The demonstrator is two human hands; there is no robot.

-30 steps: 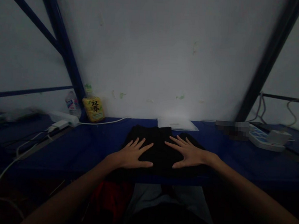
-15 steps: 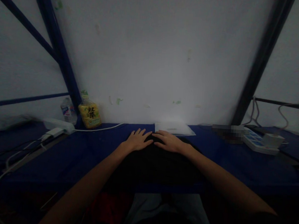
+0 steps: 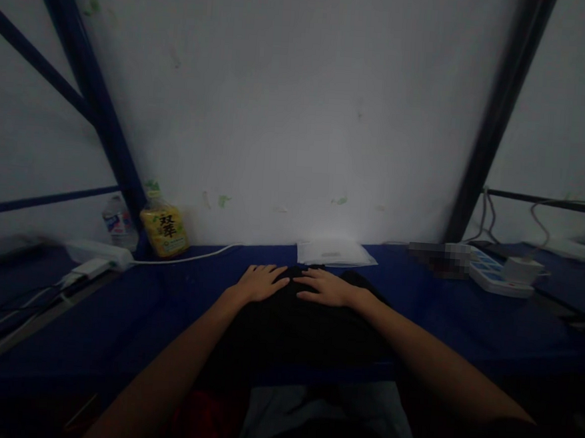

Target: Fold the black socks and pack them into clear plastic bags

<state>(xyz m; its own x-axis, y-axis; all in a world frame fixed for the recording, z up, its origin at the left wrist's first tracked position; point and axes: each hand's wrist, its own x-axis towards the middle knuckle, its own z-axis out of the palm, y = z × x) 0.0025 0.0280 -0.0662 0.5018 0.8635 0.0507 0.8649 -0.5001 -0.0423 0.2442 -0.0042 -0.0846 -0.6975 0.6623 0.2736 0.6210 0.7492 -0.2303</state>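
A dark black cloth item (image 3: 309, 327), perhaps a garment, lies spread on the blue tabletop (image 3: 166, 310) in front of me. Palm down on its far left part rests my left hand (image 3: 262, 282), fingers stretched out. My right hand (image 3: 330, 288) lies flat on the far right part, its fingers pointing left toward the other hand. A small gap separates the two hands. The room is too dim to show the cloth's folds or exact kind. Just beyond the hands lies a flat white packet or stack of paper (image 3: 337, 253).
A yellow-labelled bottle (image 3: 165, 230) and a clear bottle (image 3: 120, 224) stand at the back left. Nearby are a white power strip (image 3: 98, 253) and cables. Another power strip (image 3: 502, 274) with a plugged-in adapter (image 3: 522, 270) sits at right. Metal posts rise on both sides.
Both hands have drawn slightly toward me over the black cloth, and more of its far edge shows. My view has turned a little to the right.
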